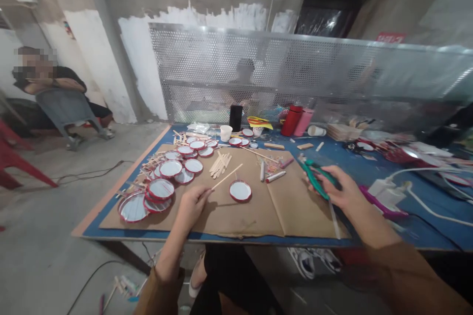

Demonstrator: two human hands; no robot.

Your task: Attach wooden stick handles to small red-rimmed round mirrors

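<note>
My left hand point(193, 205) is closed in a pinch on one end of a thin wooden stick point(228, 175), which slants up to the right above the cardboard. Just right of it lies a single round disc point(240, 190) with a pale, mirror-like face and a red rim. Over the cardboard's right side, my right hand point(343, 189) is wrapped around a teal and black glue gun point(317, 179). Its nozzle points up and left, away from me, and a whitish glue stick point(334, 220) trails from its rear. Flat wooden craft sticks point(220, 164) lie in a loose pile beyond my left hand.
Overlapping red-rimmed discs point(161, 189) crowd the cardboard's point(258, 219) left side. Markers point(275, 176) lie right of centre. A white cup point(225, 133), phone point(235, 118) and red bottle point(291, 120) stand near the perforated metal screen point(207, 59). White plugs point(387, 192) and cables lie right.
</note>
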